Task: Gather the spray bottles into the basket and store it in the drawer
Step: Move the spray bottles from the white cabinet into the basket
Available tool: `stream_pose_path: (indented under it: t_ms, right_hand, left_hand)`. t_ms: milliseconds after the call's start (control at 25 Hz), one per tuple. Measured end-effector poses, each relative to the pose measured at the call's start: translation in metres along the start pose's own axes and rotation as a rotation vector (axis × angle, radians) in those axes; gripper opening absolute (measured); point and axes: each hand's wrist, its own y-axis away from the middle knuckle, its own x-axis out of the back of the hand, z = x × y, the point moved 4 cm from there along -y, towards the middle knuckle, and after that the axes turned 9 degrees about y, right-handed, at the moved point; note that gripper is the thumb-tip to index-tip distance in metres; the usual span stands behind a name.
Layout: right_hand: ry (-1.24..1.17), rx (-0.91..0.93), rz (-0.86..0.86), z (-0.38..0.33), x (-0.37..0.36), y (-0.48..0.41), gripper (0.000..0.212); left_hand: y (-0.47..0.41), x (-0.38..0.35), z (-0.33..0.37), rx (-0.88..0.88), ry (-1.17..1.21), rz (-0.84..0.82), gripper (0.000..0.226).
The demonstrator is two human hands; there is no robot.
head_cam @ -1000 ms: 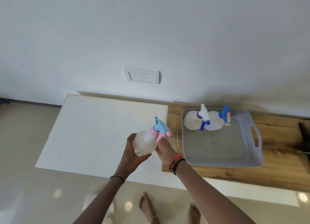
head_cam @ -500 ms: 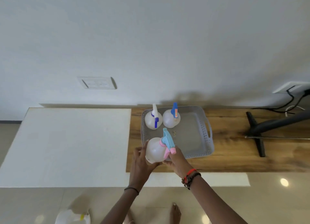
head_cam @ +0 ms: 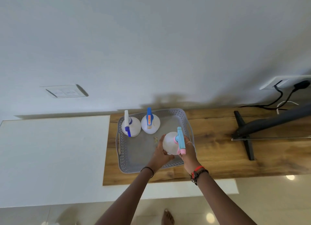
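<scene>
Left hand (head_cam: pixel 160 151): we cup the round belly of the pink-and-blue spray bottle (head_cam: pixel 170 143).
Right hand (head_cam: pixel 187 149): our fingers wrap its far side, below the trigger head.
Where: lower centre of frame, over the grey basket's (head_cam: pixel 122 155) right half; two bottles stand at its far end.
Handling: looks light, smooth plastic, likely slippery, so we'd grip the belly or neck.

Both hands carried the pink-and-blue spray bottle (head_cam: pixel 170 143) from over the white counter (head_cam: pixel 53 154) across to the grey basket (head_cam: pixel 122 150), ending over its right half. The left hand (head_cam: pixel 160 153) kept cupping the bottle's body from the left, and the right hand (head_cam: pixel 187 151) stayed at the trigger side. The nozzle, tilted rightward before, came to point straight away from the person.
</scene>
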Motion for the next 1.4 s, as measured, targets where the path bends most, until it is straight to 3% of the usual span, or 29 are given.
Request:
stream_pose_path:
  t_ms: [200,600,800,1000,1400]
  right_hand:
    - [-0.049,0.006,0.01,-0.005,0.008,-0.038,0.039]
    - [-0.094,-0.061,-0.022,-0.002,-0.003,-0.075,0.043]
    - [-0.241,-0.184,-0.01,0.005,-0.005,-0.071,0.035]
    - [-0.321,-0.216,0.096,0.003,-0.006,-0.075,0.015]
    - [-0.361,-0.198,0.086,-0.018,-0.013,-0.083,0.028]
  left_hand:
    - [-0.036,-0.012,-0.003,0.188,0.229,0.074,0.063]
    - [-0.063,-0.012,-0.021,0.273,0.445,0.222,0.058]
    - [-0.055,-0.026,-0.03,0.374,0.838,0.383,0.055]
    - [-0.061,-0.029,-0.025,0.355,1.027,0.43,0.046]
    - [-0.077,-0.021,-0.008,0.293,1.154,0.469,0.039]
